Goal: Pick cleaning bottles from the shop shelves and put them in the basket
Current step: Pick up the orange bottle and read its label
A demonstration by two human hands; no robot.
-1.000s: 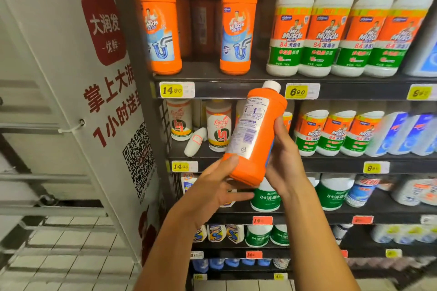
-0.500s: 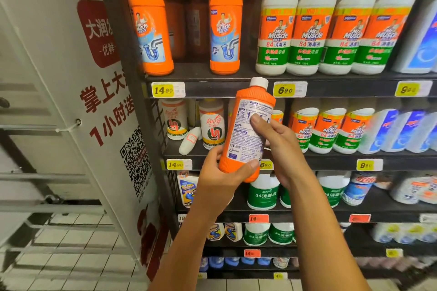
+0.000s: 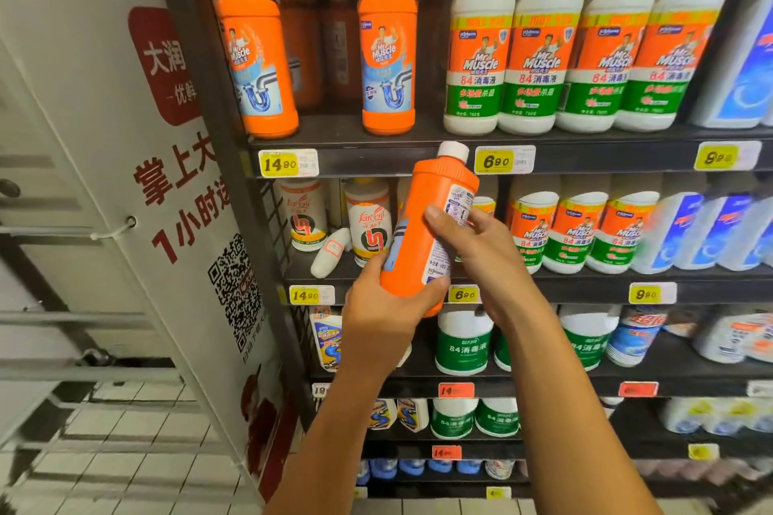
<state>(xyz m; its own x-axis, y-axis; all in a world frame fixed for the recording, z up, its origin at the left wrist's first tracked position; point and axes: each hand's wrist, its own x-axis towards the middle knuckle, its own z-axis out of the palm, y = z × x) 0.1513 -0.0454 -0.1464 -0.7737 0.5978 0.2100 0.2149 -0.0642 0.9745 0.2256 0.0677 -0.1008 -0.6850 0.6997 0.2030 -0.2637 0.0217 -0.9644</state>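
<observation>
- Now, far left, the white banner with red writing and a QR code hangs beside the shelf frame, same as before.
- Left hand grips the base of the orange bottle, thumb curled round its lower edge, as half a second ago.
- That bottle has turned: its back label faced us then, now it swings off to the right and plain orange shows. It tilts right, white cap up, in front of the middle shelf.
- Right hand pinches the labelled side, thumb on top.
</observation>
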